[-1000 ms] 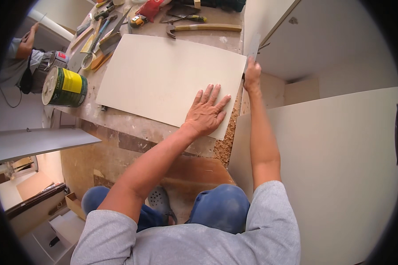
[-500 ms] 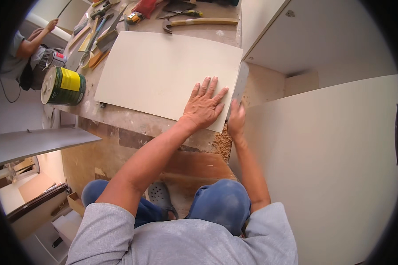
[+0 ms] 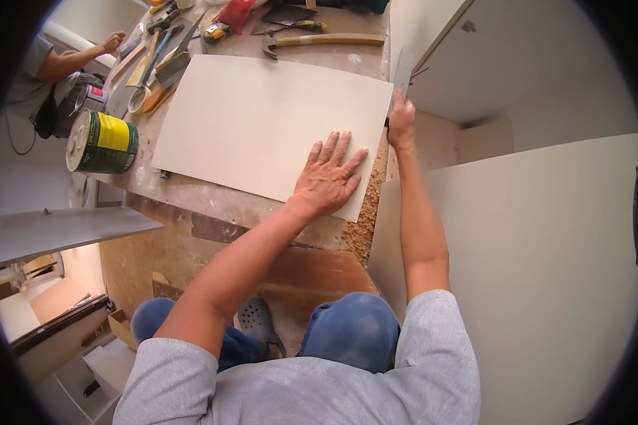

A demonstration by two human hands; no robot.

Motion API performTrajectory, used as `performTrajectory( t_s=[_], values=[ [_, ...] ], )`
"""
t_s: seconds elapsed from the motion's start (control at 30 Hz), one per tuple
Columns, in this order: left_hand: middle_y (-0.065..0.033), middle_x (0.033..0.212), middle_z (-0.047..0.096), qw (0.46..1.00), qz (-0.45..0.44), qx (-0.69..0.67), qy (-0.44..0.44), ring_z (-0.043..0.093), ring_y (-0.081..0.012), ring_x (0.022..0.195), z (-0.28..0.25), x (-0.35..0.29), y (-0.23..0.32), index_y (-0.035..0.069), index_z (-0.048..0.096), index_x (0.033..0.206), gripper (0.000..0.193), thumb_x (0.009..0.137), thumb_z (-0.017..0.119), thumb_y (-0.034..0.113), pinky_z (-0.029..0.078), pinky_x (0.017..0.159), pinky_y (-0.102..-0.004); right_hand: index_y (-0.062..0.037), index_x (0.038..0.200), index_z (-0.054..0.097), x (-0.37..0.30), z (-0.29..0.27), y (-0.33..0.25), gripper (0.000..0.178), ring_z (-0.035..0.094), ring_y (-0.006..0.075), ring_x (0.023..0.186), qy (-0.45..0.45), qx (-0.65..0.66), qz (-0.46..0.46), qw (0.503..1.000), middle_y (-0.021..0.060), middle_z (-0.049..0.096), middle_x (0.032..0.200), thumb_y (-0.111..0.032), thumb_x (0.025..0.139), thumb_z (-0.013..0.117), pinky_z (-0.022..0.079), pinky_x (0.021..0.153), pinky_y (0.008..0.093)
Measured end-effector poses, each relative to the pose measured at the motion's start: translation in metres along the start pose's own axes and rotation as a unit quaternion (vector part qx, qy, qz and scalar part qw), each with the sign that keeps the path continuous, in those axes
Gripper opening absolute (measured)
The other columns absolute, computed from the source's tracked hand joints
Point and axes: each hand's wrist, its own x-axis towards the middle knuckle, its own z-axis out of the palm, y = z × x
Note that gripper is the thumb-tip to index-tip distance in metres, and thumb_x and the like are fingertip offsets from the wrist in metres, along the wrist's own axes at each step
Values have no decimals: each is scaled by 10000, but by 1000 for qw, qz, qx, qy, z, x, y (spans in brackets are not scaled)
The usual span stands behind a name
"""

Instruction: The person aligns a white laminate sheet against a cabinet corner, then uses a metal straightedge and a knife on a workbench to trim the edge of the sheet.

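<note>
A cream-coloured board [image 3: 262, 120] lies flat on the workbench. My left hand [image 3: 329, 173] rests on its right part, palm down with fingers spread. At the board's right edge, towards the far corner, my right hand [image 3: 402, 122] is closed round a long, narrow grey tool, apparently a hand plane [image 3: 403, 71]. A thin bar sticks out from the tool's side. My fist hides its near end, and I cannot tell whether it touches the board. Light brown shavings [image 3: 365, 219] lie along the bench's right edge, beside and under the board.
A claw hammer [image 3: 326, 40], a tape measure [image 3: 217, 32] and several other hand tools lie behind the board. A green and yellow can [image 3: 102, 142] stands at the left. A large pale panel [image 3: 510, 269] is close on my right. A co-worker's arm [image 3: 74, 62] shows at far left.
My right hand has slid forward, away from me, along the board's right edge with the hand plane. My left hand stays on the board. The co-worker's hand has moved.
</note>
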Motion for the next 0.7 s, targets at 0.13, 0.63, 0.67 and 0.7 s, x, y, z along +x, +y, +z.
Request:
performTrajectory(
  t_s=[0.13, 0.63, 0.67, 0.7],
  values=[
    [-152, 1705, 202, 1000, -2, -1, -4, 138, -338, 1586, -1, -2, -4, 307, 350, 1612, 580, 1051, 408, 444, 92, 1278, -496, 56, 1057, 646, 15, 17, 3, 461, 596, 156, 791, -31, 91, 9, 995, 69, 671, 908, -385, 1075, 514, 504, 743, 327],
    [-152, 1686, 245, 995, -28, -15, -90, 176, -321, 1572, -22, 15, 4, 230, 359, 1608, 632, 1028, 428, 470, 126, 1269, -492, 83, 1113, 643, -7, 0, 7, 401, 605, 142, 854, 1, 108, 10, 994, 95, 687, 1009, -310, 1048, 590, 506, 782, 307],
    [-152, 1686, 245, 996, -28, -13, -87, 176, -321, 1572, -22, 19, 4, 230, 359, 1608, 632, 1028, 428, 470, 126, 1269, -492, 83, 1113, 643, -2, 1, 5, 401, 605, 142, 854, 0, 110, 7, 994, 95, 687, 1009, -310, 1048, 590, 506, 782, 307],
    [-150, 1692, 231, 996, -27, -3, -79, 169, -323, 1576, -20, 21, 1, 223, 349, 1611, 638, 1028, 422, 470, 124, 1272, -490, 81, 1116, 637, 3, 4, 4, 399, 607, 143, 849, -8, 88, -1, 996, 87, 683, 1001, -310, 1048, 588, 510, 776, 309]
  ],
)
